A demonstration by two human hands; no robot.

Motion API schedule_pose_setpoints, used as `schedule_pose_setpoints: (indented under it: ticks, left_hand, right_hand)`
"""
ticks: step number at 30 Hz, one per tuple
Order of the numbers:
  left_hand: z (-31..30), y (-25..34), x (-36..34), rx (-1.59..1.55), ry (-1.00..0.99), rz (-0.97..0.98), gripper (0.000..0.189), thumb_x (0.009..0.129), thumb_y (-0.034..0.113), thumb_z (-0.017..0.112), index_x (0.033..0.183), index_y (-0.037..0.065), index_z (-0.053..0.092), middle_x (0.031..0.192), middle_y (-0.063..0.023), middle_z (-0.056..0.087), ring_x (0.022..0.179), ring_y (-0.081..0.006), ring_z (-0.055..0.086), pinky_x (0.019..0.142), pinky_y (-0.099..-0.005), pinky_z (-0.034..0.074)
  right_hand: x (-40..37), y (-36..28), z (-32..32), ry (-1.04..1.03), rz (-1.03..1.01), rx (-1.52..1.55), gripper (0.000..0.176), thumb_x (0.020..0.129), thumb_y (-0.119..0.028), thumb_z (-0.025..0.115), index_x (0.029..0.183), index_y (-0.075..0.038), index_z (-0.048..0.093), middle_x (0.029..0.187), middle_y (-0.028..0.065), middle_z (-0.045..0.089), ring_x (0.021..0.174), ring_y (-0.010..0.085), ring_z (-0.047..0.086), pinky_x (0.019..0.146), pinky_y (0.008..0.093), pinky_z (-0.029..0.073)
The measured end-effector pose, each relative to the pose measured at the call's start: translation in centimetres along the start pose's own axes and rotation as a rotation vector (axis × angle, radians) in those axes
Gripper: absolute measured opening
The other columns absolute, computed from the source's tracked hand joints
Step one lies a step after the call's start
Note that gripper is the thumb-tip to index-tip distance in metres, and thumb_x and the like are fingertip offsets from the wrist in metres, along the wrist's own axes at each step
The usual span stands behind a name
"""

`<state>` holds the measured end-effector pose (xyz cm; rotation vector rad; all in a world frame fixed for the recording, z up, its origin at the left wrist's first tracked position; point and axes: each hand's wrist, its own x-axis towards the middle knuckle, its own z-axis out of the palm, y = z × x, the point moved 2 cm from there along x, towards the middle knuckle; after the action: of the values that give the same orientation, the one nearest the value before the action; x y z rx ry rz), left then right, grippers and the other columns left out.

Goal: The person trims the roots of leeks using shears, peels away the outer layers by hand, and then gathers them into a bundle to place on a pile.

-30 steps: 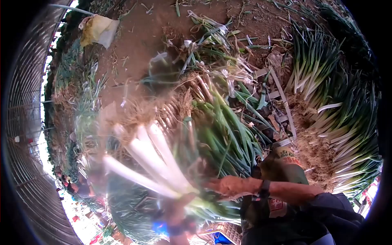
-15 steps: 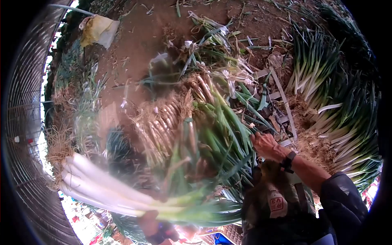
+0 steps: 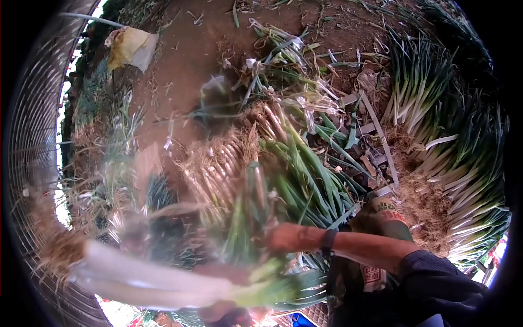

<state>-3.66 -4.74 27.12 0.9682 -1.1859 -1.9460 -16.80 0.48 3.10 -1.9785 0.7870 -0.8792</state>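
A bunch of leeks [image 3: 152, 278], with thick white stems and brown roots at the left, lies across the lower left, blurred by motion. My left hand [image 3: 215, 272] is closed round it where white turns to green. My right hand [image 3: 283, 237] is just above the bunch's green part, beside upright green leaves [image 3: 242, 218]. Its fingers are smeared, so their pose and anything in them are unclear. Behind the hands, thinner leeks with brown roots [image 3: 218, 169] lie in a pile, their green leaves [image 3: 310, 185] spreading right.
Rows of leeks [image 3: 463, 169] line the right side. Loose trimmings [image 3: 327, 103] and a pale strip [image 3: 378, 131] lie on brown soil [image 3: 190, 65]. A yellowish-white bag [image 3: 132, 48] is at the upper left, near a curved ribbed structure [image 3: 32, 136].
My right hand has moved left and down from the leaf ends toward the held bunch. The bunch has shifted down and left, its roots now lower.
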Motion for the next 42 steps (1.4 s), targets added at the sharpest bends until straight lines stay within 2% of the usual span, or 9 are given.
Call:
schedule_pose_setpoints:
  ticks: [8, 10, 13, 19, 23, 25, 32, 36, 42]
  left_hand:
    - [-0.8, 2.6, -0.8, 0.035, 0.084, 0.083, 0.056, 0.067, 0.005, 0.074, 0.118, 0.004, 0.050, 0.100, -0.0158, 0.061, 0.086, -0.0369, 0.069, 0.086, -0.0533, 0.056]
    - [-1.8, 3.2, -1.5, 0.086, 0.078, 0.117, 0.057, 0.069, 0.006, 0.072, 0.121, 0.005, 0.049, 0.100, -0.0150, 0.059, 0.084, -0.0345, 0.067, 0.084, -0.0519, 0.055]
    - [-2.3, 4.7, -1.9, 0.237, 0.320, 0.124, 0.056, 0.072, 0.010, 0.070, 0.122, 0.005, 0.047, 0.098, -0.0133, 0.056, 0.082, -0.0304, 0.063, 0.082, -0.0490, 0.053]
    - [-3.7, 9.9, 1.9, 0.694, 0.780, 0.035, 0.049, 0.078, 0.009, 0.063, 0.123, -0.004, 0.051, 0.096, -0.0142, 0.062, 0.081, -0.0250, 0.063, 0.076, -0.0390, 0.053]
    - [-2.3, 12.2, 6.9, 1.345, 0.607, -0.206, 0.043, 0.077, 0.006, 0.065, 0.117, -0.006, 0.056, 0.085, -0.0088, 0.066, 0.074, -0.0216, 0.065, 0.070, -0.0377, 0.055]
    - [-2.4, 10.2, 9.9, 1.479, 0.371, -0.347, 0.034, 0.079, 0.006, 0.064, 0.111, -0.004, 0.058, 0.082, -0.0122, 0.069, 0.074, -0.0249, 0.069, 0.068, -0.0372, 0.056]
    - [2.5, -7.9, 11.7, 1.955, -0.169, -0.082, 0.036, 0.077, 0.000, 0.065, 0.112, 0.000, 0.057, 0.094, -0.0163, 0.062, 0.087, -0.0305, 0.062, 0.081, -0.0455, 0.051]
    - [7.1, -17.8, 10.1, 1.998, -0.357, 0.276, 0.024, 0.079, 0.007, 0.063, 0.101, 0.005, 0.056, 0.088, -0.0116, 0.060, 0.083, -0.0273, 0.061, 0.075, -0.0419, 0.047]
    - [11.0, -26.0, 6.9, 1.633, -0.444, 0.403, 0.018, 0.076, 0.004, 0.059, 0.092, 0.009, 0.054, 0.082, -0.0073, 0.057, 0.079, -0.0257, 0.058, 0.073, -0.0393, 0.044]
  right_hand:
    - [-13.6, 8.9, -1.5, -0.228, 0.485, -0.470, 0.008, 0.080, -0.007, 0.064, 0.073, -0.008, 0.067, 0.073, 0.0104, 0.068, 0.070, 0.0277, 0.070, 0.058, 0.0393, 0.056]
    - [-16.0, 10.5, -4.4, -0.273, 0.716, -0.482, 0.011, 0.083, -0.007, 0.059, 0.074, -0.007, 0.066, 0.067, 0.0091, 0.065, 0.064, 0.0295, 0.067, 0.054, 0.0409, 0.055]
    - [-16.9, 9.4, -9.4, -0.279, 0.811, -0.539, 0.054, 0.086, -0.002, 0.054, 0.139, 0.004, 0.042, 0.106, 0.0251, 0.062, 0.072, 0.0348, 0.069, 0.056, 0.0430, 0.054]
    - [-16.6, 5.5, -13.9, -0.123, 0.582, -0.559, 0.066, 0.078, 0.001, 0.060, 0.141, 0.004, 0.043, 0.113, 0.0237, 0.057, 0.071, 0.0337, 0.067, 0.057, 0.0421, 0.056]
    - [-12.8, 1.1, -15.7, -0.032, 0.437, -0.402, 0.063, 0.076, -0.008, 0.073, 0.133, 0.001, 0.050, 0.112, 0.0200, 0.063, 0.077, 0.0284, 0.069, 0.058, 0.0388, 0.060]
    - [-10.7, -0.8, -16.0, 0.063, 0.314, -0.337, 0.073, 0.082, -0.021, 0.077, 0.143, 0.000, 0.043, 0.127, 0.0196, 0.060, 0.096, 0.0326, 0.067, 0.078, 0.0418, 0.059]
    - [-5.1, -8.3, -22.7, 0.144, 0.130, -0.477, 0.089, 0.073, -0.033, 0.084, 0.144, 0.000, 0.042, 0.138, 0.0247, 0.055, 0.131, 0.0383, 0.051, 0.111, 0.0493, 0.044]
    - [-11.0, -0.7, -18.3, -0.213, 0.263, -0.584, 0.095, 0.072, -0.043, 0.082, 0.145, 0.001, 0.040, 0.134, 0.0208, 0.055, 0.121, 0.0367, 0.057, 0.103, 0.0488, 0.050]
    - [-20.4, -2.1, -17.3, -0.456, 0.790, 0.098, 0.085, 0.070, -0.039, 0.080, 0.141, -0.006, 0.045, 0.121, 0.0217, 0.060, 0.093, 0.0383, 0.067, 0.078, 0.0465, 0.057]
